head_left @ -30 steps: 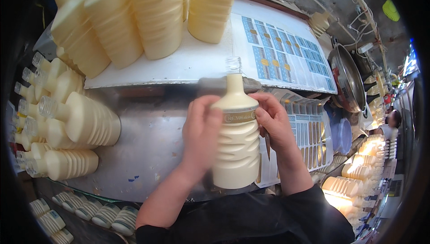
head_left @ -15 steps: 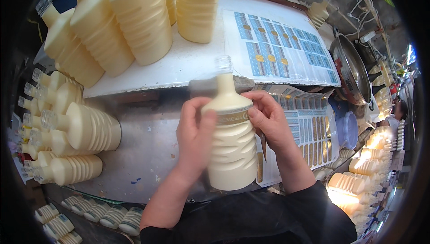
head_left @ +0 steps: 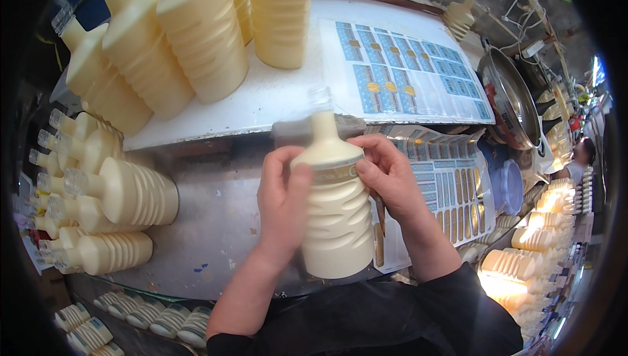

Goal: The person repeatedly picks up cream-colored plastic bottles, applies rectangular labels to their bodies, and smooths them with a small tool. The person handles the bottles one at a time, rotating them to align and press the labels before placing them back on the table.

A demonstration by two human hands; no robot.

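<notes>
A cream-coloured ribbed plastic bottle [head_left: 337, 225] with a clear threaded neck stands in front of me, slightly blurred at the top. A gold-and-grey label band [head_left: 335, 171] runs around its shoulder. My left hand [head_left: 280, 192] is wrapped against the bottle's left side, its thumb on the band's left end. On the other side my right hand [head_left: 389, 173] grips the bottle, thumb pressing the band's right end and fingers behind. From under the right palm sticks a thin, pointed brown thing [head_left: 380, 215]; its kind I cannot make out.
Label sheets [head_left: 451, 179] lie right of the bottle, with another label sheet [head_left: 392, 62] on the raised white shelf [head_left: 216, 117]. Tall cream bottles [head_left: 203, 35] stand at the shelf's left; more bottles [head_left: 134, 189] lie below. A metal pan [head_left: 513, 94] and lilac tub [head_left: 507, 186] sit right.
The whole view has shifted slightly. Both hands stay on the bottle at the label band, with the left thumb still blurred; the bottle's top tips a little farther away.
</notes>
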